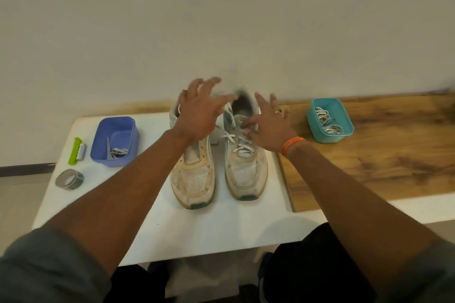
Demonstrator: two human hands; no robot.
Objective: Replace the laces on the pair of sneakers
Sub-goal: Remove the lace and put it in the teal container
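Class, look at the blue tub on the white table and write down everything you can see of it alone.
The blue tub is a rectangular, open-topped container with rounded corners and smooth walls that look like plastic, periwinkle in colour. It stands upright on the white table, left of the sneakers and clear of both hands. Inside, at its near end, lie a loosely bundled white lace and a thin metal tool leaning against the inner wall; what the tool is cannot be told. Nothing touches its outside.

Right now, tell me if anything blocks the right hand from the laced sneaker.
Nothing visible does. The right hand hovers open directly over the worn white mesh sneaker with white laces; the teal plastic tub of laces sits off to its right on the wooden board.
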